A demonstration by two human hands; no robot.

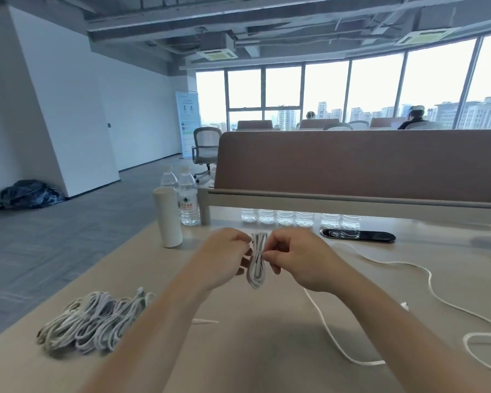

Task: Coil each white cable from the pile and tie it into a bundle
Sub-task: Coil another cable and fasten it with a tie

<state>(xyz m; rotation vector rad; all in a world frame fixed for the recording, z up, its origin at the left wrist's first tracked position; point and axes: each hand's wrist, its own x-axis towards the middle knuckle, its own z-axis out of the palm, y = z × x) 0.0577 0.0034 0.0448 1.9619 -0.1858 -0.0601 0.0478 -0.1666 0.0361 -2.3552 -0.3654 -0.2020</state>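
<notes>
White cable coil (257, 263) is pinched by the left hand (227, 258) and the right hand (302, 263). Their fingers (275, 266) hide its middle part.

Open-plan office, lit by daylight from the far windows (323, 89).
From my feed I see a white wall (68, 109) on the left, grey floor (68, 236), exposed ceiling (267, 18), brown desk divider (352, 163), mesh chair (206, 148) and beige table (267, 350).

Fingertips of the left hand (224, 258) and right hand (301, 262) were hidden against the coiled cable (257, 268). The loose cable (391, 262) ran off the lower right edge. The divider (352, 163) hid the bottles (285, 217) above their bases.
</notes>
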